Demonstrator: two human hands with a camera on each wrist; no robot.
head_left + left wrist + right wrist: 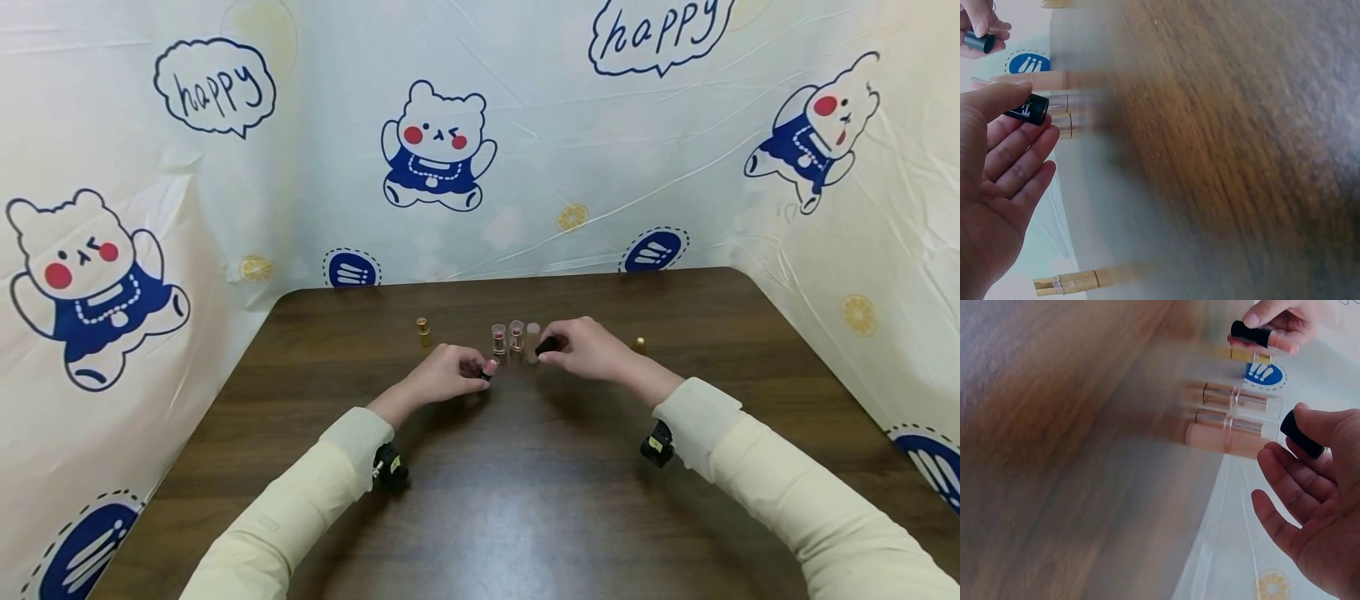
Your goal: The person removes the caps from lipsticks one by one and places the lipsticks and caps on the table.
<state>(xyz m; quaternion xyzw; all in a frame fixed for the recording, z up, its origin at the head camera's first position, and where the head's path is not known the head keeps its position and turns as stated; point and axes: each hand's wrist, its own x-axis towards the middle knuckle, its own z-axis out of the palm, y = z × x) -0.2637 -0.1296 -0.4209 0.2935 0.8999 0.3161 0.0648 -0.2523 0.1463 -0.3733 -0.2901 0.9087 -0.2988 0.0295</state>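
Between thumb and fingers, my left hand (447,372) pinches a lipstick (1250,334) with a black base and a pink upper part. White lettering shows on its black part in the left wrist view. My right hand (587,348) pinches a short black cap (1301,434); the cap is apart from the lipstick. Close to both hands, two lipsticks with clear caps stand upright, one on the left (498,340) and one in the middle (516,337). A pale pink tube (532,342) stands beside them, nearest the right hand.
A gold lipstick tube (423,332) stands at the left, beyond my left hand. Another gold item (639,344) is partly hidden behind my right wrist. Everything stands on a dark wooden table (480,500), with a printed cloth (525,167) hanging around its back and sides.
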